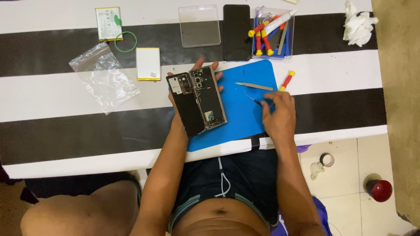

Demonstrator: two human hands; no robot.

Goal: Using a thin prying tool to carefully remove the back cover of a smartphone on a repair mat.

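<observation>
On the striped black and white desk (65, 87), the blue mat (245, 109) serves as the landmark. Far to the left of the mat lies a crumpled clear plastic bag (105, 78); up and left of the mat, near the desk's far edge, a flat white battery pack (108, 23) rests with a green ring (126, 42) just beside it. A second white rectangular pack (148, 64) lies between the bag and the mat.

At the mat's left edge, the left hand (197, 81) holds an opened phone (197, 102) from below, fingers spread behind it and showing past its top and right side. The phone's dark back panel is swung aside to the left, with the inner parts facing up.

Beyond the mat's far edge sit a clear plastic lid (199, 26), a black phone (236, 32) lying flat, and a clear tray (288, 48) of red-and-yellow tools.

On the mat's upper right part lie metal tweezers (253, 86). At the mat's right edge, the right hand (278, 111) pinches a thin dark-tipped screwdriver (253, 99), fingers pressed together on it. A red-and-yellow screwdriver (287, 81) lies just off the mat's right corner. Far right, a crumpled white cloth (358, 26) sits.
</observation>
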